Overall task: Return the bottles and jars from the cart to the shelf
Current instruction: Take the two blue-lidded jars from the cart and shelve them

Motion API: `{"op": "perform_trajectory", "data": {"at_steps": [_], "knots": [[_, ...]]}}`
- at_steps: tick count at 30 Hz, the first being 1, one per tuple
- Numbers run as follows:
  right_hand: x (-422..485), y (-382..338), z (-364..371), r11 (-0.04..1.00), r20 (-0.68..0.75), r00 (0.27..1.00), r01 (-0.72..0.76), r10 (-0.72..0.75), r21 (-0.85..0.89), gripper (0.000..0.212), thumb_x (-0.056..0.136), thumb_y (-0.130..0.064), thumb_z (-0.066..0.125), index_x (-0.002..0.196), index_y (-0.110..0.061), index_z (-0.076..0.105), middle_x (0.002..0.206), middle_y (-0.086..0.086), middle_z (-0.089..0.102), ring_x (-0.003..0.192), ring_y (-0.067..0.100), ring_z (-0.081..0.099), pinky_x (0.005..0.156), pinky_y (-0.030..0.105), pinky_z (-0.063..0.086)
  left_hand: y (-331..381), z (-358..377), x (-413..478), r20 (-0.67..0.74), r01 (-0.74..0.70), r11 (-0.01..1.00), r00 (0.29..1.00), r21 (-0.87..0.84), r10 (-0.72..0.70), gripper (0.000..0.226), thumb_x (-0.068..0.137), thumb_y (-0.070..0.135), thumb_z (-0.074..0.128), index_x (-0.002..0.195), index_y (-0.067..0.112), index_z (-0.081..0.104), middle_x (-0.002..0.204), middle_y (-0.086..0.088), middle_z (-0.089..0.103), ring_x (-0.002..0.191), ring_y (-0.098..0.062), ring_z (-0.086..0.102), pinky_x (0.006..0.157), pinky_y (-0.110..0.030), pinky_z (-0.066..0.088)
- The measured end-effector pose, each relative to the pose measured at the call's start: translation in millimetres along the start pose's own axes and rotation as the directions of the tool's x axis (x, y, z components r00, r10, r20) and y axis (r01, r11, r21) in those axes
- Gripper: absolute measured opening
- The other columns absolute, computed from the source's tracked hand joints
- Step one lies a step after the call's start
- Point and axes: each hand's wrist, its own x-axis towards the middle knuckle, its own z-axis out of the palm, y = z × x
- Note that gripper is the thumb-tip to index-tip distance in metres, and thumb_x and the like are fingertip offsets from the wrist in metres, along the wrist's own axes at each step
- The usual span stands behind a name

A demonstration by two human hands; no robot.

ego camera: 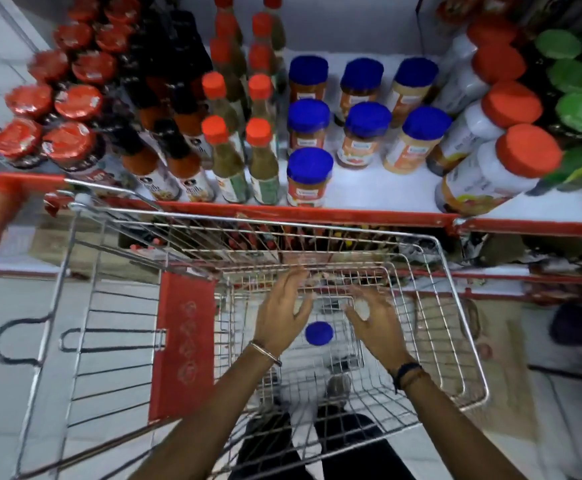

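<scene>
Looking down into a wire cart [456,299] parked right against a shelf [369,188]. Reaching both hands into the basket, one on each side of a jar with a blue lid [319,333] standing on the cart floor. Left hand [284,315] hanging at 9 o'clock of the jar, fingers spread wide, holding nothing. Right hand [374,318] hanging at 3 o'clock of it, fingers spread too, also holding nothing. Not touching the jar, as far as can be told through the blur. Wearing a thin bangle [265,353] on the left wrist and a dark band [405,372] on the right. Standing behind a red flap [184,344] at 9 o'clock of the hands. Up at 12 o'clock, crowding the shelf: more blue-lidded jars [308,140] in rows, thin bottles with orange caps [260,154] left of them, dark jars with red lids [69,143] further left, big white tubs with orange lids [504,161] on the right, green lids [580,112] past those. Leaving bare white shelf [379,187] beside the front blue-lidded jar. Wire cart wall and the shelf's red edge [317,213] sitting between hands and shelf.
</scene>
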Motion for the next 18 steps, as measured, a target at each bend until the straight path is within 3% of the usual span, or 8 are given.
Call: {"op": "perform_trajectory", "data": {"at_steps": [2, 7, 10, 14, 18], "knots": [[5.3, 37.2, 6.0, 0.990, 0.091, 0.993, -0.069, 0.081, -0.124, 0.047, 0.088, -0.029, 0.062, 0.130, -0.011, 0.049, 0.137, 0.014, 0.053, 0.117, 0.034, 0.056, 0.098, 0.042, 0.048, -16.6, 29.9, -8.6, 0.108, 0.083, 0.995, 0.990, 0.061, -0.089, 0.047, 0.088, 0.039, 0.046, 0.129, 0.016, 0.043, 0.136, -0.009, 0.050, 0.115, -0.025, 0.054, 0.073, -0.036, 0.056], [28.4, 104.8, 17.2, 0.910, 0.310, 0.918, -0.110, 0.248, -0.401, 0.079, 0.074, -0.031, 0.074, 0.140, -0.013, 0.034, 0.151, 0.010, 0.034, 0.136, 0.032, 0.034, 0.108, 0.045, 0.039, -50.6, 92.4, -19.2, 0.405, 0.221, 0.960, 0.873, 0.170, -0.273, 0.066, 0.084, 0.039, 0.060, 0.137, 0.017, 0.030, 0.145, -0.009, 0.034, 0.128, -0.029, 0.040, 0.090, -0.045, 0.052], [35.6, 127.3, 24.4, 0.874, 0.426, 0.849, -0.080, 0.311, -0.479, 0.096, 0.069, -0.025, 0.080, 0.145, -0.015, 0.021, 0.154, 0.008, 0.027, 0.138, 0.033, 0.030, 0.106, 0.050, 0.040, -63.1, 120.0, -25.4, 0.485, 0.315, 0.928, 0.791, 0.196, -0.372, 0.084, 0.075, 0.033, 0.072, 0.141, 0.016, 0.022, 0.146, -0.012, 0.029, 0.129, -0.033, 0.038, 0.098, -0.048, 0.046], [40.0, 133.4, 31.0, 0.844, 0.458, 0.846, 0.019, 0.272, -0.535, 0.082, 0.074, -0.011, 0.072, 0.141, -0.010, 0.026, 0.145, 0.010, 0.037, 0.130, 0.034, 0.039, 0.096, 0.047, 0.047, -70.4, 140.3, -27.5, 0.474, 0.353, 0.911, 0.777, 0.215, -0.413, 0.092, 0.071, 0.017, 0.075, 0.143, 0.022, 0.018, 0.144, -0.012, 0.033, 0.125, -0.034, 0.042, 0.095, -0.049, 0.049], [42.8, 134.7, 26.5, 0.844, 0.456, 0.863, 0.069, 0.217, -0.532, 0.060, 0.073, -0.001, 0.064, 0.127, -0.010, 0.040, 0.132, 0.011, 0.047, 0.118, 0.033, 0.045, 0.081, 0.043, 0.050, -66.5, 146.8, -17.8, 0.478, 0.317, 0.903, 0.769, 0.290, -0.424, 0.071, 0.073, 0.006, 0.069, 0.134, 0.017, 0.034, 0.137, -0.012, 0.043, 0.121, -0.034, 0.045, 0.093, -0.047, 0.050]]}}
